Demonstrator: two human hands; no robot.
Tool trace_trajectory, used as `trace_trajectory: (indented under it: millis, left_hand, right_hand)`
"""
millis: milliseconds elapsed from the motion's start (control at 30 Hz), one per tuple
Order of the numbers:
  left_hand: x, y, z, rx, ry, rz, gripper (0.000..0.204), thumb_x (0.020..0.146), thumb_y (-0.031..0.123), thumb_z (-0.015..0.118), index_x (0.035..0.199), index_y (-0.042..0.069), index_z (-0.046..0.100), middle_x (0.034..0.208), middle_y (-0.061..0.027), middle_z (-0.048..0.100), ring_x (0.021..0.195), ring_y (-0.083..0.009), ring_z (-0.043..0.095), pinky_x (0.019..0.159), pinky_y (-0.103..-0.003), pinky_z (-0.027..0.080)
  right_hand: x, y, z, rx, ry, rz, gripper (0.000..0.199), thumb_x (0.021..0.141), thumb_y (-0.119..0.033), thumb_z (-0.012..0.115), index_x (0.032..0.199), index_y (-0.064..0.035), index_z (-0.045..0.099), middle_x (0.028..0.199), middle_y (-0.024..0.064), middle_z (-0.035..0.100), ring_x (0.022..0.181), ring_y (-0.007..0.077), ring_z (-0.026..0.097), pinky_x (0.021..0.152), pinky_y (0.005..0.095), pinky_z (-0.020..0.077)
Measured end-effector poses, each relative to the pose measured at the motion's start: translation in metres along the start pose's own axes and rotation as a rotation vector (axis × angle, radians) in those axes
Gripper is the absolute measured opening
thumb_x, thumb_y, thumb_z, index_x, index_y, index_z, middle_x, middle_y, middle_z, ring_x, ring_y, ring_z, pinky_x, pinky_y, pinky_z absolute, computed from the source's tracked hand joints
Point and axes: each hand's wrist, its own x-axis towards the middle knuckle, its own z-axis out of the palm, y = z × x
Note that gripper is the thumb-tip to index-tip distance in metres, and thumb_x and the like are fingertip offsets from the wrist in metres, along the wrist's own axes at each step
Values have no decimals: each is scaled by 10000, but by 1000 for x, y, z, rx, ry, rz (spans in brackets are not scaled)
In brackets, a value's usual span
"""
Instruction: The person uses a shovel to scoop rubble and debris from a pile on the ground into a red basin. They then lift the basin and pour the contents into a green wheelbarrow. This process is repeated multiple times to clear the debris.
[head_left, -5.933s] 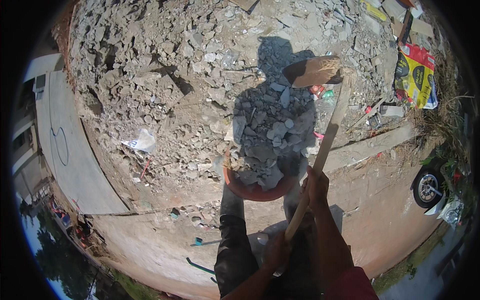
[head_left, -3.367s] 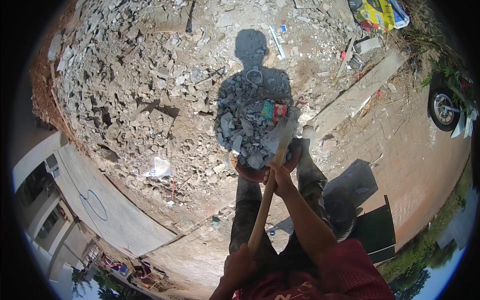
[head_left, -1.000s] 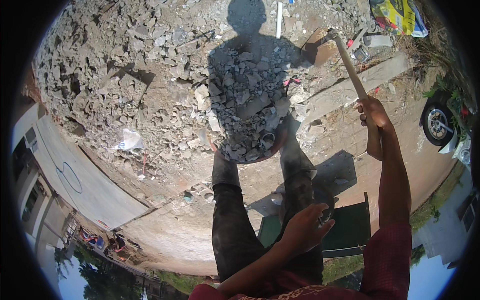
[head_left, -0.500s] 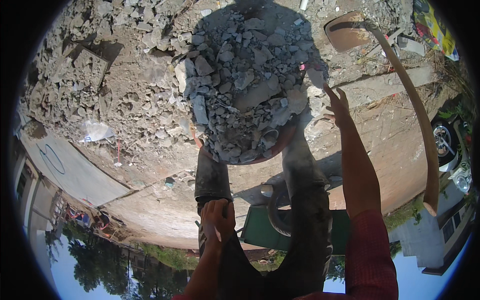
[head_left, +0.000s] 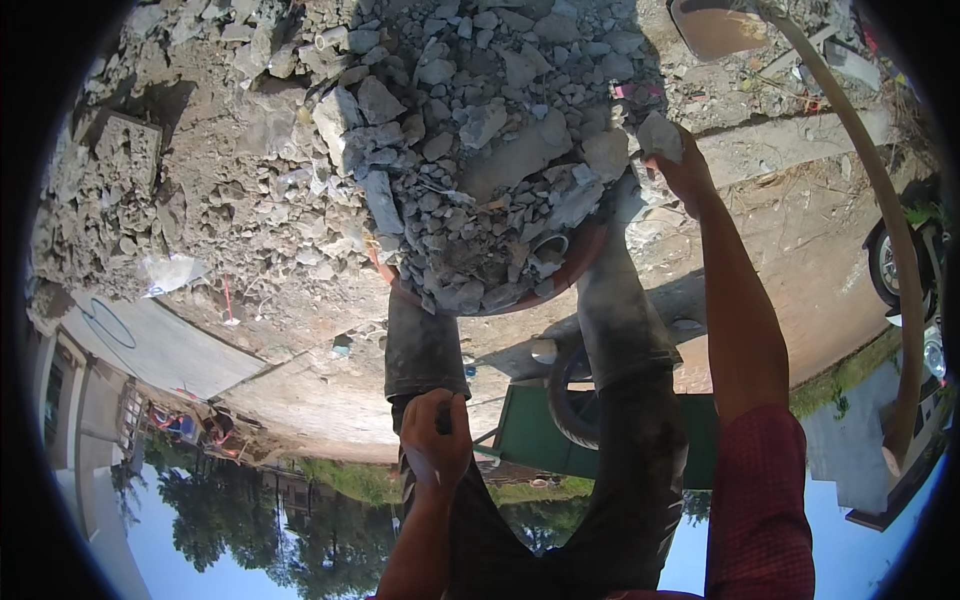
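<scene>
My right hand (head_left: 690, 172) is closed around a pale grey chunk of rubble (head_left: 660, 138), at the right side of a heaped, round pan. The pan's reddish-brown rim (head_left: 582, 262) shows along its near side, by my shins. Broken concrete and stones (head_left: 480, 180) fill it and hide its far rim. Lower down, my left hand (head_left: 437, 435) rests on my left leg near the knee, its fingers curled in. A dark patch shows between thumb and forefinger; whether anything is held there is hidden.
A hoe's wooden handle (head_left: 880, 190) curves down the right side from its flat blade (head_left: 715, 32). Loose rubble (head_left: 200, 150) covers the ground at left. Behind my legs stand a green cart (head_left: 530, 425) and its wheel (head_left: 575, 400). A parked motorbike's wheel (head_left: 888, 265) shows far right.
My right hand has gone from open fingers beside the pale chunk to a grip on it. My left hand stays on my leg. The whole view has shifted slightly.
</scene>
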Motion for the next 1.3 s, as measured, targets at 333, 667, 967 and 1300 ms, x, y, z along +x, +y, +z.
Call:
trace_trajectory:
  millis: [333,667,967,1300]
  left_hand:
    - [44,7,-5,-164,-109,-229,109,896,100,695,935,7,653,820,-115,679,734,-226,675,680,-338,525]
    - [215,-98,42,-344,163,-506,541,1027,487,469,1214,-7,584,1102,-113,653,1001,-211,615,894,-340,466]
    - [275,-114,67,-746,52,-575,790,980,697,345,1312,18,572,1204,-119,644,1065,-237,600,969,-348,439]
    - [250,-82,67,-1002,-41,-462,757,1001,618,410,1389,-23,514,1318,-138,597,1194,-244,577,1034,-367,442]
  right_hand:
    - [-206,-27,75,116,7,-257,892,863,-196,740,1525,35,188,1465,252,358,1322,363,434,1093,431,373]
    - [-149,-14,62,182,-215,135,539,957,-423,624,1276,10,596,1234,174,649,1144,266,618,955,363,473]
    - [-21,58,136,900,-183,539,676,964,-542,548,1428,-54,490,1327,97,588,1186,227,570,1011,363,448]
    - [-42,33,129,1007,85,388,739,917,-565,546,1380,11,552,1338,145,582,1198,241,557,1026,350,415]
